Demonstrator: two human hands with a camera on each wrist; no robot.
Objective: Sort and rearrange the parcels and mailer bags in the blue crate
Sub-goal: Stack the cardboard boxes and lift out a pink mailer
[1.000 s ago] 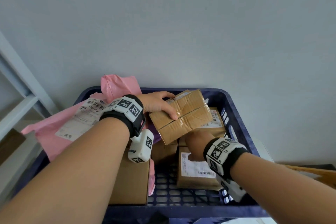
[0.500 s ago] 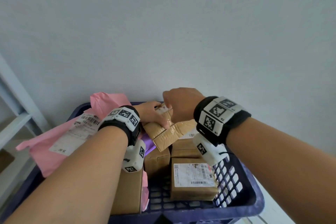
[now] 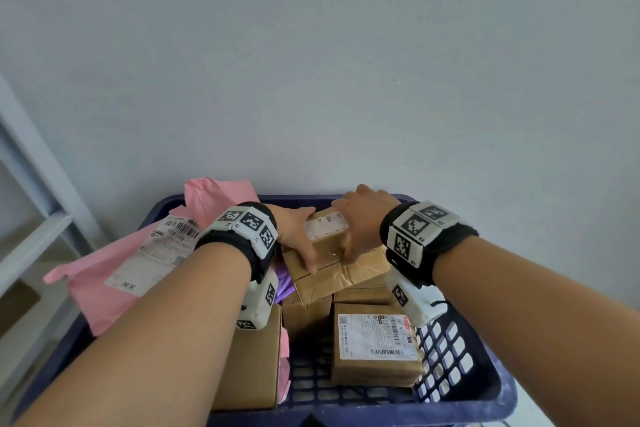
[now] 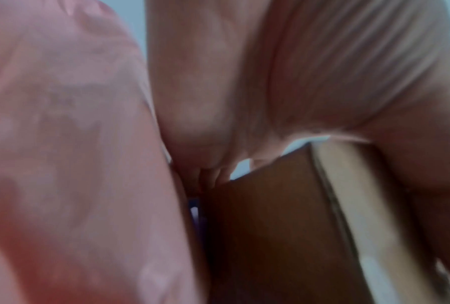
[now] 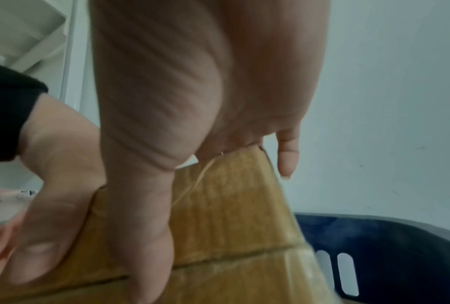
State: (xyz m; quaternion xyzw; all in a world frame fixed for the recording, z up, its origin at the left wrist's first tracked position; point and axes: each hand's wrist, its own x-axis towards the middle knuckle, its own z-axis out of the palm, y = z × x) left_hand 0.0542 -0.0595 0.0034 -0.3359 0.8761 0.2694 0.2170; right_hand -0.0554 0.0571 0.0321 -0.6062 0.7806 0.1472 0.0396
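Both hands hold one taped brown cardboard parcel (image 3: pixel 329 270) tilted above the far end of the blue crate (image 3: pixel 485 395). My left hand (image 3: pixel 298 236) grips its left side, thumb on the near face. My right hand (image 3: pixel 360 218) grips its top and right side, thumb down the near face. The right wrist view has the parcel (image 5: pixel 231 216) under my right hand (image 5: pixel 166 154), with the left thumb (image 5: pixel 44 236) beside it. A pink mailer bag (image 3: pixel 121 274) with a white label leans over the crate's left wall. The parcel (image 4: pixel 270 236) and the pink bag (image 4: pixel 63 144) fill the blurred left wrist view.
Inside the crate lie a labelled brown box (image 3: pixel 375 343) at right, a plain brown box (image 3: pixel 252 367) at left under my forearm, and smaller boxes (image 3: pixel 306 315) below the held parcel. A purple bag (image 3: pixel 287 284) peeks out. A white shelf frame (image 3: pixel 34 225) stands at left, a wall behind.
My right hand came up from under the parcel and now grips it from above. The parcel turned so its white label faces up and shifted toward the crate's far end.
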